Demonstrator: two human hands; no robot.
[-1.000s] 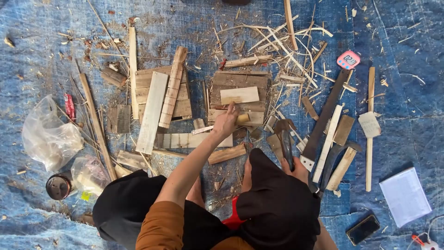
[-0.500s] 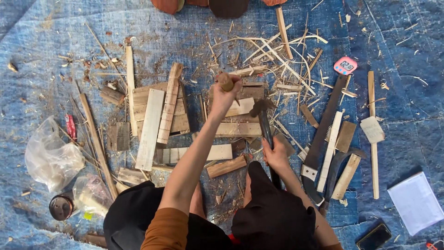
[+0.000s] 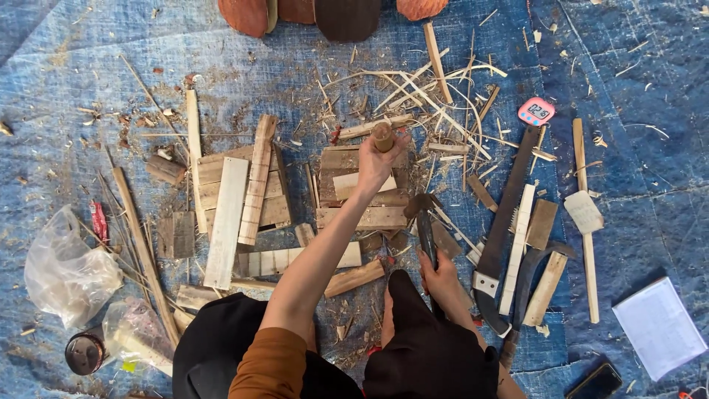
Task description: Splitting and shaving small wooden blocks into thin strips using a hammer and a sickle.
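Raised since the earlier frame, the left hand (image 3: 375,164) held a short round wooden peg (image 3: 382,137) upright above the stacked wood slats (image 3: 362,199), fingers wrapped around it. Right hand (image 3: 442,281), fingers closed, gripped a dark hatchet (image 3: 425,222) near the blue tarp (image 3: 635,89).

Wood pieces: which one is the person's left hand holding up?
The short round wooden peg, gripped upright in the left hand above the stacked planks. The other pieces are flat slats or strips lying on the tarp.
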